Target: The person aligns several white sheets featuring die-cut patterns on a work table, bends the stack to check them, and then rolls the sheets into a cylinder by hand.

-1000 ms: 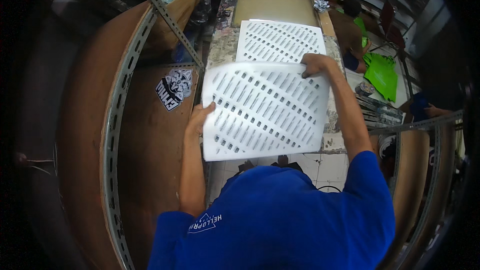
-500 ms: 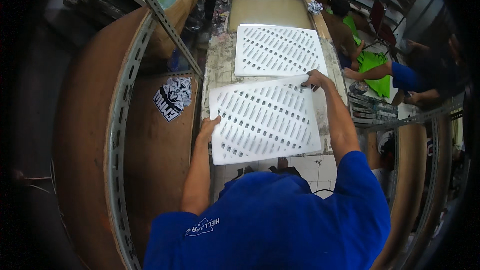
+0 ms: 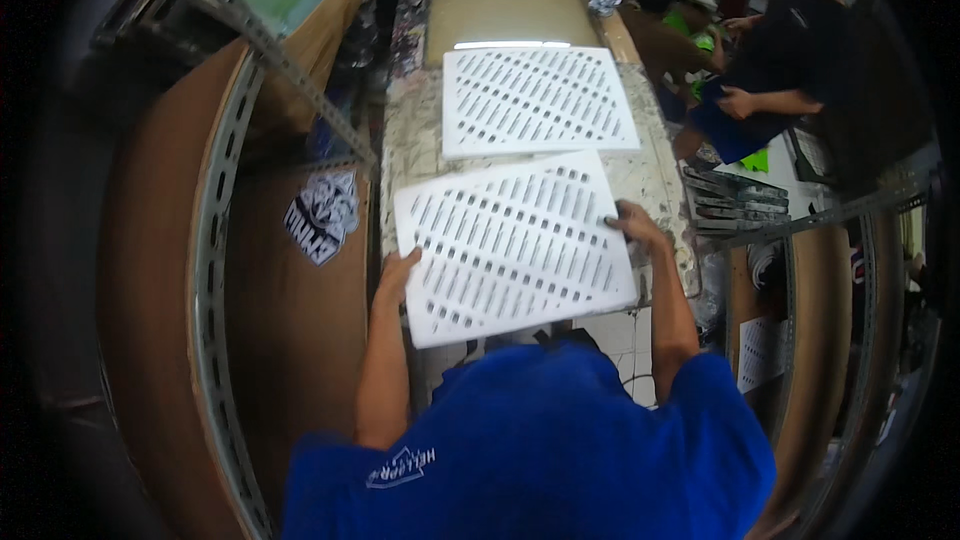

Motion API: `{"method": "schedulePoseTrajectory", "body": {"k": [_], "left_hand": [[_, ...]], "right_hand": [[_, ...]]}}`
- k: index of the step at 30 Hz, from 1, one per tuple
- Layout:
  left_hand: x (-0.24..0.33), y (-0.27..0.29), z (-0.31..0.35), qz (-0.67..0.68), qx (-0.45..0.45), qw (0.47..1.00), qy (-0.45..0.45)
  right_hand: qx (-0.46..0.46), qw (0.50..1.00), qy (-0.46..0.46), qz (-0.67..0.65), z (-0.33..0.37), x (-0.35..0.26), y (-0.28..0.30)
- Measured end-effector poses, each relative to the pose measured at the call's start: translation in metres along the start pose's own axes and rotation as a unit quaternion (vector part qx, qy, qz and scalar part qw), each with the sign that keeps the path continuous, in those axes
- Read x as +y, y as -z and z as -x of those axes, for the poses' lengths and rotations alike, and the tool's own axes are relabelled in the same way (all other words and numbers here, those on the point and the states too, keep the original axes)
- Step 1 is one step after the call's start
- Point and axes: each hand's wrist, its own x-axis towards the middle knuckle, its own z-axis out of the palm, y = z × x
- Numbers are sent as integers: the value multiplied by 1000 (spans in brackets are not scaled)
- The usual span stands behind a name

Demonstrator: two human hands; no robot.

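Observation:
A stack of white sheets (image 3: 515, 250) printed with slanting rows of small dark marks lies slightly turned at the near end of the worktable (image 3: 655, 165). My left hand (image 3: 398, 275) grips its left edge, thumb on top and fingers hidden underneath. At the right edge, my right hand (image 3: 638, 225) is closed on the stack in the same way, below the far corner. Just beyond lies a second stack of like-printed sheets (image 3: 540, 105), which neither hand touches.
A yellowish panel (image 3: 505, 15) and a crumpled ball (image 3: 604, 1) lie at the table's far end. Metal-framed wooden shelving (image 3: 215, 220) flanks me on the left. To the right, a standing person (image 3: 800, 50) and another in brown (image 3: 655, 40) handle green cloth.
My right hand has slid from the far right corner down along the right edge. The near stack has shifted slightly toward me, and the standing person has moved closer to the person in brown.

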Motion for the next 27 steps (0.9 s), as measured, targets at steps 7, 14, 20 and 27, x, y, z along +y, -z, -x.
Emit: {"method": "schedulePoseTrajectory", "body": {"k": [7, 14, 20, 27], "left_hand": [[21, -23, 21, 1, -8, 1000, 26], [24, -19, 13, -4, -17, 999, 46], [23, -15, 14, 4, -29, 999, 34], [35, -16, 34, -106, -9, 994, -5]], "right_hand": [[44, 998, -1, 39, 34, 44, -5], [75, 997, 26, 16, 41, 56, -13], [122, 989, 70, 44, 30, 65, -21], [96, 994, 55, 17, 29, 71, -18]]}}
